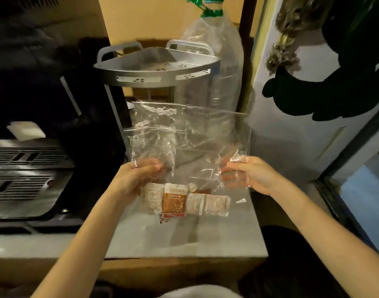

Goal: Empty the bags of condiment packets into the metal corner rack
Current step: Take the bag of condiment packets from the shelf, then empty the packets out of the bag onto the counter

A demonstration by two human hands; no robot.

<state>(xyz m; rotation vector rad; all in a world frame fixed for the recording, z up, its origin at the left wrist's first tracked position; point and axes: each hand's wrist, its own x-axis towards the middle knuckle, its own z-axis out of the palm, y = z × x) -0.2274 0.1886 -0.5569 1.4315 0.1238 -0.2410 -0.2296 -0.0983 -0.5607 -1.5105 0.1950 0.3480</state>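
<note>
A: Starting at the left, what is the person doing?

B: The left hand (139, 175) is pinching one side of the clear bag (184, 147), fingers closed on the plastic. The condiment packets (184, 203) are sitting bunched at the bag's bottom, just above the grey table (184, 239).

A: And further right?

B: The right hand (246, 173) is gripping the bag's other side, also closed on the film. Beyond the bag, the metal corner rack (156, 65) is standing beside a large plastic bottle (218, 61).

A: How far along?

B: Barely begun, it seems. The rack's top tier is looking bare, and the packets are all remaining in the bag. Lifting and tipping is what's left.
</note>
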